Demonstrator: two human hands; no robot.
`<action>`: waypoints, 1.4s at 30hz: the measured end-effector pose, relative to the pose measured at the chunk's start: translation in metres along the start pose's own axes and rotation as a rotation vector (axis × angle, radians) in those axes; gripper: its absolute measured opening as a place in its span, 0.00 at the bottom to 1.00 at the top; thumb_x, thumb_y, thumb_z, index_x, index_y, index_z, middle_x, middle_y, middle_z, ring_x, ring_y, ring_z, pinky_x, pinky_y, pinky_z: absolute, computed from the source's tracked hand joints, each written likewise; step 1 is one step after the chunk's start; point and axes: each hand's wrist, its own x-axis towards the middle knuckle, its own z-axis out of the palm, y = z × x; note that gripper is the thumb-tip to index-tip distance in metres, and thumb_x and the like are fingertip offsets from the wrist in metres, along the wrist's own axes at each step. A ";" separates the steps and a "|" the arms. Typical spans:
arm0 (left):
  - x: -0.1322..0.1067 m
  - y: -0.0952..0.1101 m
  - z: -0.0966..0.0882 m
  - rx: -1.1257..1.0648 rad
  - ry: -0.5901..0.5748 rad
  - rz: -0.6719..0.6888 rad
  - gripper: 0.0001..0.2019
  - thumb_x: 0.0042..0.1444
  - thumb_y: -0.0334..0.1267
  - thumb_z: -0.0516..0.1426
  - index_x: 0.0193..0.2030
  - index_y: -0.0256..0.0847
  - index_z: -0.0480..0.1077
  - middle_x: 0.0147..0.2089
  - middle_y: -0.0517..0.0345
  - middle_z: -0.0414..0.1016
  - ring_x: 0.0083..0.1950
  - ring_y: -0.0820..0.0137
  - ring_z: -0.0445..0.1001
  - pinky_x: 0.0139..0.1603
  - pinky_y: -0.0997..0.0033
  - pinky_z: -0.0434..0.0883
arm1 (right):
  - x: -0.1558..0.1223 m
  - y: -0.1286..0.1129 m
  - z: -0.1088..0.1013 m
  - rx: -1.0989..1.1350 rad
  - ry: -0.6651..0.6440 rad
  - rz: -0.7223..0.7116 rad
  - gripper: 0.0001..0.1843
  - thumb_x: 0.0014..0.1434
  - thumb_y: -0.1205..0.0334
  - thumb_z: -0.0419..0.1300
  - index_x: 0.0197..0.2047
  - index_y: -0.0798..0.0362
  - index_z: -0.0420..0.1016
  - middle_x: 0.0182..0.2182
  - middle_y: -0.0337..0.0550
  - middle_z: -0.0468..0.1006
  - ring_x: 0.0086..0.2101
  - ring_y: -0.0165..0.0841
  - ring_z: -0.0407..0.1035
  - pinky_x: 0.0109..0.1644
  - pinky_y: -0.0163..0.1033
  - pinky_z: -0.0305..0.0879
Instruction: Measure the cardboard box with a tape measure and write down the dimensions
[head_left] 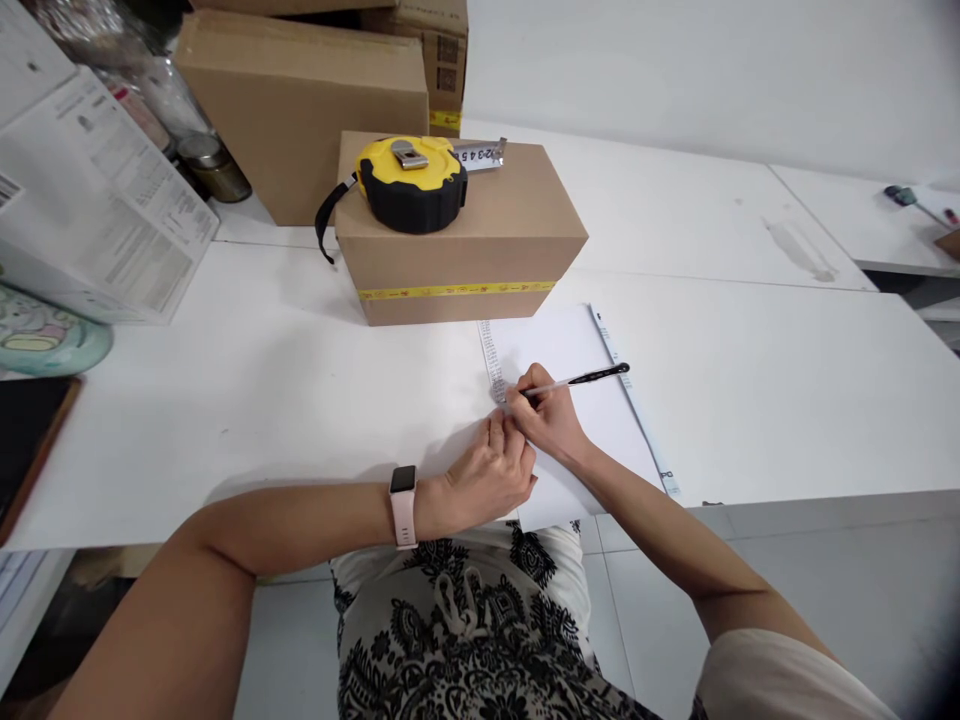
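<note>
The tip of the thin black and clear pen is hidden behind the fingers, so the marks it makes cannot be seen. Tiny print runs down both long edges of the flat white sheet of paper, too small to read. The near corner of the sheet is covered by both hands.

The right hand is closed around the pen, which slants up to the right. The left hand rests on the sheet's left edge with bent fingers, touching the right hand. I cannot tell if it pinches the paper. A pale pink wrist watch sits on that arm.

The sheet lies on the white counter, just in front of a small brown cardboard box. A yellow and black tape measure sits on that box.
</note>
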 end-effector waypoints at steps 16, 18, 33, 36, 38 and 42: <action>-0.001 0.000 0.001 0.037 0.052 -0.003 0.24 0.70 0.43 0.51 0.53 0.20 0.76 0.53 0.26 0.81 0.55 0.46 0.82 0.56 0.55 0.78 | 0.001 -0.004 -0.002 0.032 0.011 0.023 0.11 0.57 0.63 0.60 0.28 0.47 0.60 0.18 0.28 0.60 0.19 0.26 0.54 0.22 0.35 0.48; -0.001 0.000 0.000 0.038 0.049 -0.003 0.24 0.70 0.43 0.51 0.53 0.20 0.76 0.53 0.27 0.81 0.55 0.47 0.82 0.56 0.56 0.78 | 0.001 -0.004 -0.001 0.035 0.011 0.029 0.11 0.57 0.63 0.60 0.29 0.47 0.60 0.18 0.28 0.60 0.18 0.26 0.54 0.22 0.35 0.48; 0.000 0.001 0.003 0.053 0.075 -0.014 0.24 0.68 0.45 0.53 0.53 0.21 0.76 0.53 0.27 0.81 0.54 0.47 0.82 0.55 0.56 0.78 | 0.001 -0.005 -0.001 0.018 0.026 -0.005 0.12 0.57 0.64 0.60 0.27 0.47 0.60 0.18 0.28 0.60 0.19 0.26 0.54 0.23 0.35 0.48; 0.000 0.001 0.003 0.048 0.086 -0.015 0.24 0.68 0.45 0.53 0.52 0.20 0.76 0.53 0.26 0.81 0.54 0.47 0.82 0.55 0.56 0.78 | 0.001 -0.005 -0.001 0.018 0.018 -0.011 0.11 0.56 0.64 0.60 0.27 0.48 0.60 0.18 0.28 0.60 0.19 0.26 0.54 0.23 0.34 0.48; -0.001 0.001 0.003 0.050 0.086 -0.011 0.24 0.68 0.45 0.53 0.52 0.20 0.76 0.53 0.26 0.81 0.54 0.47 0.82 0.55 0.56 0.78 | 0.001 -0.005 -0.001 0.021 0.018 -0.006 0.11 0.57 0.64 0.60 0.27 0.48 0.60 0.18 0.28 0.60 0.19 0.26 0.54 0.22 0.34 0.48; -0.001 0.000 0.003 0.048 0.073 -0.005 0.24 0.69 0.44 0.52 0.53 0.20 0.76 0.53 0.27 0.81 0.55 0.47 0.82 0.55 0.56 0.78 | 0.001 -0.005 -0.001 0.033 0.019 -0.007 0.12 0.57 0.64 0.60 0.27 0.47 0.59 0.18 0.28 0.60 0.19 0.25 0.54 0.22 0.34 0.48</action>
